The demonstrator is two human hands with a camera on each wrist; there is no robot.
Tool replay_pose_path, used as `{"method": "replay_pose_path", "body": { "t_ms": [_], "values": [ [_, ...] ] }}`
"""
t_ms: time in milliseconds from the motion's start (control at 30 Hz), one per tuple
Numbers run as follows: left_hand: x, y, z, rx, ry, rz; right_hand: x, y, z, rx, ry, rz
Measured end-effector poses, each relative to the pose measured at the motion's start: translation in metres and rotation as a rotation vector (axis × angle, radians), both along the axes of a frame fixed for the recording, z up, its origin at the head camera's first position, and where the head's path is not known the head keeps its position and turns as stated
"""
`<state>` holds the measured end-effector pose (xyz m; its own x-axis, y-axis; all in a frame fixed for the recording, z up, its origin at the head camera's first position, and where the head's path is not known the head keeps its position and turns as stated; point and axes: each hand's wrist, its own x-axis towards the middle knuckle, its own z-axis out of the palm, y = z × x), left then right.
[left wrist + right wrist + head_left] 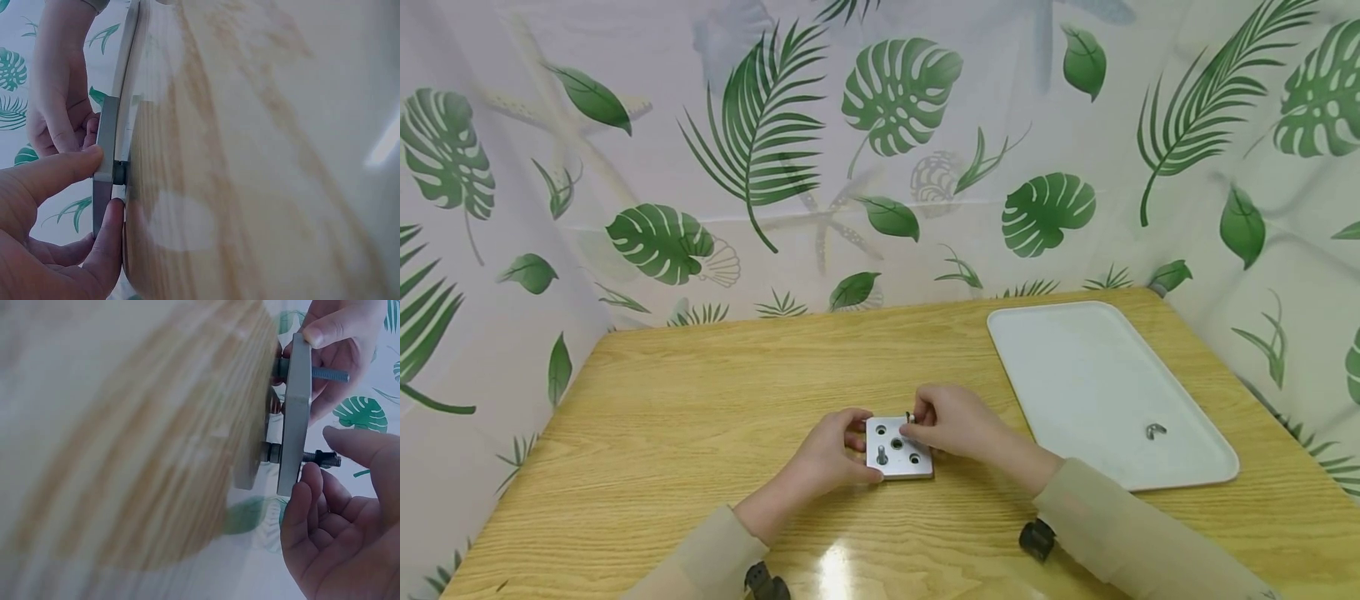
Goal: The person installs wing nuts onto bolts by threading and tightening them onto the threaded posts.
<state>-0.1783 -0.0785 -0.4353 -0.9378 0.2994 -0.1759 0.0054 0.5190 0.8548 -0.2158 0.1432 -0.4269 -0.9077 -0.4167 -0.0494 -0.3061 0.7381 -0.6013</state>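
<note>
A square metal plate [897,463] with several round holes lies over the wooden table, raised a little on bolt heads beneath it. Two bolts stand up through it; the bare one [331,374] is beside my left hand, and a dark wing nut [325,459] sits on the other. My left hand [831,454] grips the plate at its left side, thumb on the near corner and fingers on the far one. Around the wing nut at the far right corner, my right hand [958,421] has its thumb and curled fingers, the index fingertip right at the bolt.
On the right of the wooden table [700,400] is a white tray [1075,367]. A loose silver wing nut [1156,430] lies in it. A leaf-patterned cloth [820,108] hangs behind the table and along its sides.
</note>
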Motion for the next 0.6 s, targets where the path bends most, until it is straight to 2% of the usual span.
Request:
{"method": "replay_pose_path", "body": {
  "t_ms": [100,300,500,600],
  "values": [
    [0.0000,0.0003,-0.0011,0.006,-0.005,-0.001,0.0017,0.0040,0.0017,-0.009,0.004,0.025],
    [-0.0008,0.0005,-0.0021,-0.001,-0.003,0.006,0.0014,0.0096,0.0042,-0.018,-0.011,0.022],
    [-0.0015,-0.0002,-0.0027,0.003,0.001,0.000,-0.0033,0.0092,0.0017,-0.065,-0.006,0.114],
    [-0.0014,-0.0005,-0.0031,0.006,0.001,-0.002,-0.0041,0.0068,0.0013,-0.073,-0.019,0.130]
  ]
}}
